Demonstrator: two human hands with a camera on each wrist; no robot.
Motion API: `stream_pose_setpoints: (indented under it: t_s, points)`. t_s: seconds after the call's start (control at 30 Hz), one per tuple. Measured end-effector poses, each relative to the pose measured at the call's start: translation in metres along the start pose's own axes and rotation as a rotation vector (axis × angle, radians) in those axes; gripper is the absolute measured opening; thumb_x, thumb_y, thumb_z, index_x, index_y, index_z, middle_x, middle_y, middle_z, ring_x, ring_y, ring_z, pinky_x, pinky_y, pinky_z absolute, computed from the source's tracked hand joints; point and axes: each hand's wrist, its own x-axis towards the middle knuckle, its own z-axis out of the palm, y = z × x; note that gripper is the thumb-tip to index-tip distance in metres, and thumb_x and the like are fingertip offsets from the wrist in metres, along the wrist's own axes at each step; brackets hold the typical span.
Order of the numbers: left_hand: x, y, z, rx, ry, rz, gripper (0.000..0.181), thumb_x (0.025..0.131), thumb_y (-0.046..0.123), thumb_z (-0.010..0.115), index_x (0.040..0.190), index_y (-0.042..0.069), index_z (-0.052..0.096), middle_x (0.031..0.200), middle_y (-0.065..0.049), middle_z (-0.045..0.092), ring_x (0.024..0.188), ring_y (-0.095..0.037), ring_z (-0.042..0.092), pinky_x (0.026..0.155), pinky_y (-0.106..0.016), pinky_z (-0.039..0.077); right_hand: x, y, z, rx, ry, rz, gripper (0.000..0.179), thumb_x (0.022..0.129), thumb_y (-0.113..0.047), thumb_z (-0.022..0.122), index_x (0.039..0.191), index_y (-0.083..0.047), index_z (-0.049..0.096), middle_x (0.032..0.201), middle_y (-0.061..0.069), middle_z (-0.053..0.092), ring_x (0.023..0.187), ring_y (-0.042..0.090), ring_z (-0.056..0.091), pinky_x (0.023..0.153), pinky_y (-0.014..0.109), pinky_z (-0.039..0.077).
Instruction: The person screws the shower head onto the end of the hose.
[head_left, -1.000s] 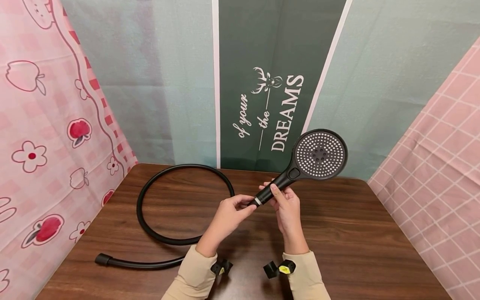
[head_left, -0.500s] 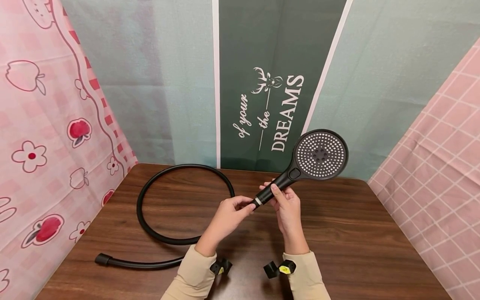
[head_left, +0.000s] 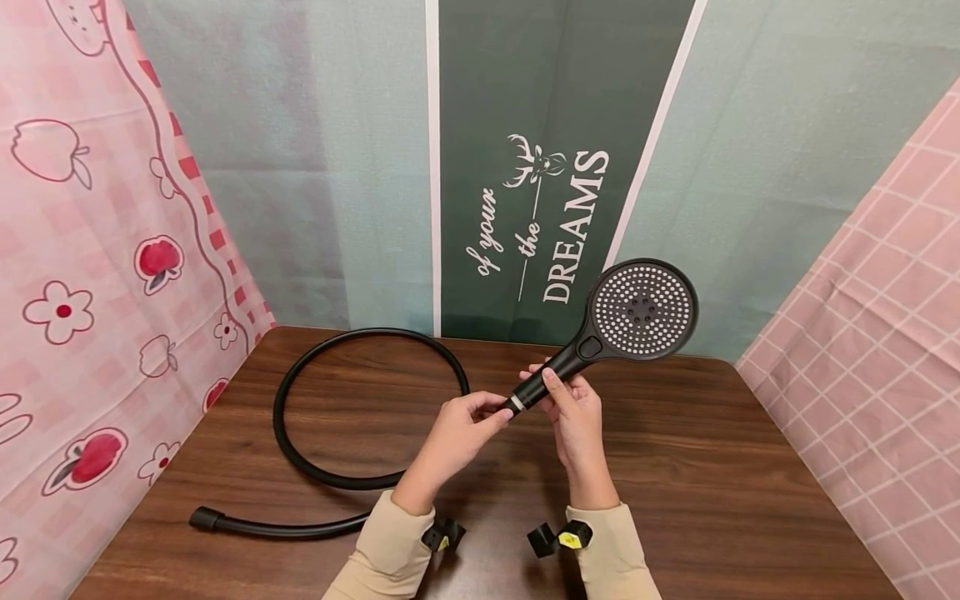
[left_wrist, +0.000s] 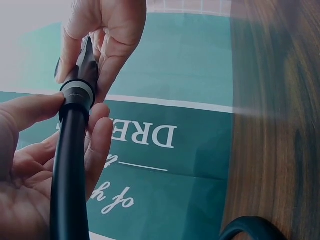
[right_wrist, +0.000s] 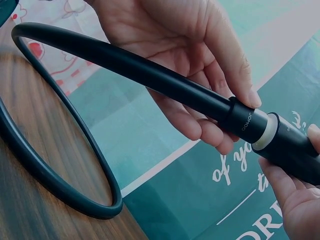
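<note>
First, nearest to us, we see two beige sleeves (head_left: 386, 542), each with a small black device (head_left: 573, 533). Next, the free end of the hose (head_left: 278, 412) lies on the left of the desk (head_left: 675, 467), and its loop lies behind. The left hand (head_left: 461, 429) has a narrow grip: it pinches the nut (right_wrist: 248, 120) of the hose. Between this nut and the shower head (head_left: 622, 325) we notice a pale ring (right_wrist: 267, 134). The right hand (head_left: 576, 421) holds the handle in its grip, so the shower head is raised, tilted, nozzles facing us. Farthest is a green cloth (head_left: 487, 83) with white words.
</note>
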Motion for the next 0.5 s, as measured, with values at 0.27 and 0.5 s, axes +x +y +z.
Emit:
stream_pose_setpoints:
  t_s: [0.27, 0.5]
  points:
    - [-0.0018, 0.0036, 0.0021, 0.027, 0.019, -0.001, 0.025, 0.096, 0.023, 0.067, 0.115, 0.008, 0.071, 0.102, -0.008, 0.073, 0.086, -0.014, 0.068, 0.074, -0.027, 0.055, -0.0003, -0.0005, 0.0010, 0.005, 0.008, -0.002, 0.013, 0.100, -0.013, 0.058, 0.112, -0.006, 0.058, 0.095, 0.000, 0.076, 0.092, 0.013, 0.075, 0.083, 0.028, 0.058]
    - [-0.0016, 0.0030, 0.0024, 0.043, 0.021, 0.024, 0.027, 0.096, 0.022, 0.067, 0.116, 0.005, 0.070, 0.102, -0.010, 0.073, 0.086, -0.015, 0.069, 0.074, -0.027, 0.056, -0.0004, -0.0008, 0.0010, 0.004, 0.005, -0.007, 0.013, 0.100, -0.013, 0.058, 0.111, -0.006, 0.058, 0.094, -0.002, 0.075, 0.091, 0.012, 0.075, 0.084, 0.028, 0.058]
